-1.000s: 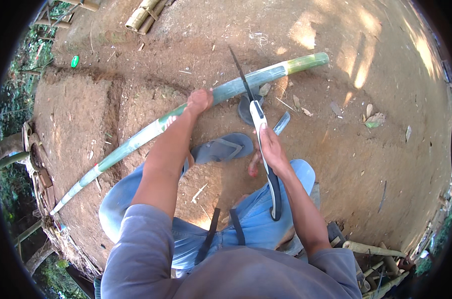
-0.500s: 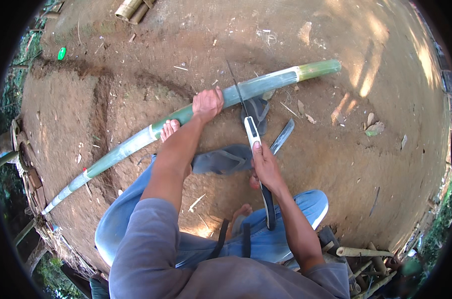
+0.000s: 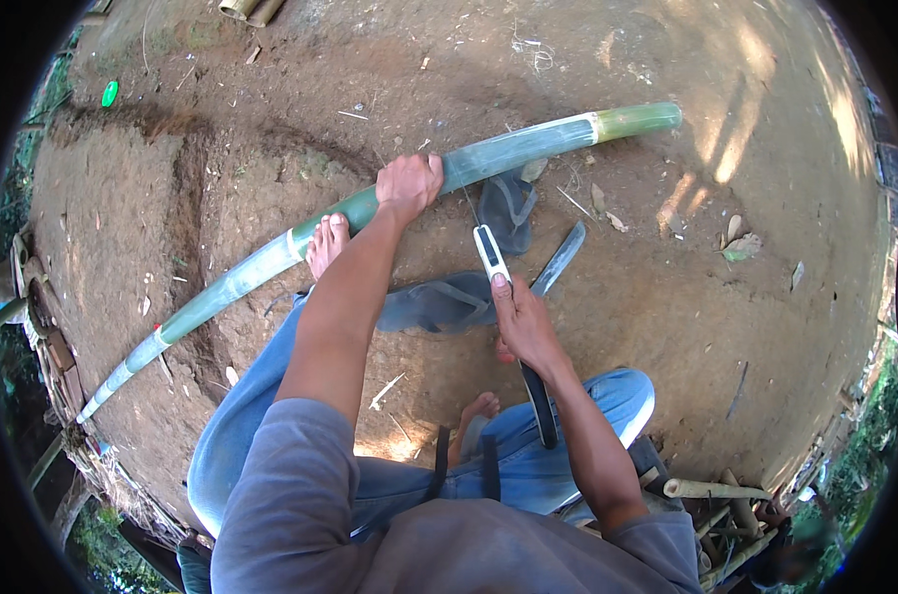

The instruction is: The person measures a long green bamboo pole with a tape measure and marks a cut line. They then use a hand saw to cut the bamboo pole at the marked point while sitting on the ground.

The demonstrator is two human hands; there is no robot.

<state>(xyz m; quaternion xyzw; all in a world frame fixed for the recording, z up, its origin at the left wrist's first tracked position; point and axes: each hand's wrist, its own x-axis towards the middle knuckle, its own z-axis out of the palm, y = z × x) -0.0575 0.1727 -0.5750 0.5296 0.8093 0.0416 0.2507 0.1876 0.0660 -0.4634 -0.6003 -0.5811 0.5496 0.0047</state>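
A long green bamboo pole [image 3: 518, 150] lies slantwise across the dirt ground, its whitish joints showing. My left hand [image 3: 409, 184] is closed over the pole near its middle. Just left of it, my bare foot [image 3: 325, 244] rests against the pole. My right hand [image 3: 524, 322] grips the white and black handle of a hand saw [image 3: 490, 252]. The thin saw blade points up at the pole's near edge, just right of my left hand; its far end is hard to make out. Behind my right hand lies a flat blade [image 3: 562, 255], its other end hidden.
Two dark flip-flops [image 3: 439, 302] lie between me and the pole. Cut bamboo pieces [image 3: 716, 490] are heaped at the lower right, with more bamboo [image 3: 251, 10] at the top. A small green object [image 3: 110, 93] and dry leaves [image 3: 742, 246] dot the dirt.
The saw has shifted slightly left, and its blade, which crossed over the pole, now shows only up to the pole's near edge. My left hand stays on the pole.
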